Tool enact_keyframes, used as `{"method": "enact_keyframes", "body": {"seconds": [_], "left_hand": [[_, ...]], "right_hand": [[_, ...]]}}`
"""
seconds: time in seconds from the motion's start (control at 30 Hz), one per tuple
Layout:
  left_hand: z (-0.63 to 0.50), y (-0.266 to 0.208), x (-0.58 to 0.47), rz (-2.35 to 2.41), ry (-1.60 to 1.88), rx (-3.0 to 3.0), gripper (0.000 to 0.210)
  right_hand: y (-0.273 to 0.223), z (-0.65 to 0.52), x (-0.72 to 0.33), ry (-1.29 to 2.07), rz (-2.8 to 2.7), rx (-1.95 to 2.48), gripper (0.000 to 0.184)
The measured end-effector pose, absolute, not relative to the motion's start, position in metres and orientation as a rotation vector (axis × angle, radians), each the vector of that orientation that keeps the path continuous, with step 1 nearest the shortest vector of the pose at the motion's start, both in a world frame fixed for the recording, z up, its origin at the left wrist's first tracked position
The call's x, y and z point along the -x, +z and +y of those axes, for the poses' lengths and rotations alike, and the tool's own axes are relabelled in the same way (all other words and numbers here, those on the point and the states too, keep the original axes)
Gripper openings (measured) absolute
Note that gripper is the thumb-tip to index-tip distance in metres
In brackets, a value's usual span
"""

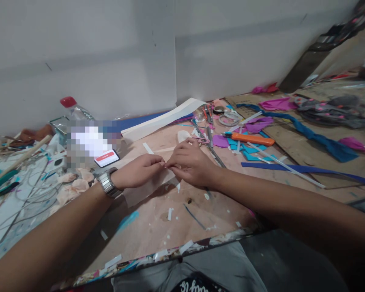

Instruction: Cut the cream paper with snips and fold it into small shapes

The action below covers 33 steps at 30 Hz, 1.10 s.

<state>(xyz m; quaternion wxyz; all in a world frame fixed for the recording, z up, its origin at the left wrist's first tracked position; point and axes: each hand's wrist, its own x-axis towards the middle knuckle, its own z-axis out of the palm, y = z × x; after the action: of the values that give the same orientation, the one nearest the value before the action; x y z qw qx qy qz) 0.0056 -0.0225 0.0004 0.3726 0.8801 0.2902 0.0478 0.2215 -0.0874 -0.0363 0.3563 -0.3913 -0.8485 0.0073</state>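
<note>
My left hand [142, 170], with a metal watch [108, 183] on its wrist, is closed in a pinch. My right hand [190, 162] meets it fingertip to fingertip, also closed. Between and below them a pale, thin paper strip [140, 195] hangs over the tabletop, pinched in the fingers. The exact spot they grip is hidden. Just beyond my right hand lie pink-handled scissors [201, 140], partly covered. A small white strip [147, 148] lies behind my left hand.
An orange utility knife [252, 139], tape rolls [229, 119] and blue paper strips [304, 168] lie to the right. A lit phone [107, 158] leans at the left, near a red-capped bottle [79, 110]. Long cream paper [164, 119] lies at the back, before the wall.
</note>
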Motion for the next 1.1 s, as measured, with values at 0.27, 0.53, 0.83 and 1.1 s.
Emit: {"method": "enact_keyframes", "body": {"seconds": [0.27,0.53,0.83,1.1], "left_hand": [[-0.023,0.0,-0.005,0.797,0.126,-2.261,0.032],[-0.026,0.002,-0.007,0.784,0.148,-2.315,0.032],[-0.031,0.0,-0.01,0.868,0.182,-2.472,0.033],[-0.037,0.002,-0.012,0.906,0.231,-2.57,0.035]], "right_hand": [[-0.034,-0.089,-0.22,0.076,-2.155,1.073,0.01],[-0.035,-0.088,-0.22,0.103,-2.163,1.115,0.01],[-0.036,-0.088,-0.22,0.083,-2.155,1.145,0.009],[-0.035,-0.088,-0.22,0.082,-2.17,1.207,0.007]]}}
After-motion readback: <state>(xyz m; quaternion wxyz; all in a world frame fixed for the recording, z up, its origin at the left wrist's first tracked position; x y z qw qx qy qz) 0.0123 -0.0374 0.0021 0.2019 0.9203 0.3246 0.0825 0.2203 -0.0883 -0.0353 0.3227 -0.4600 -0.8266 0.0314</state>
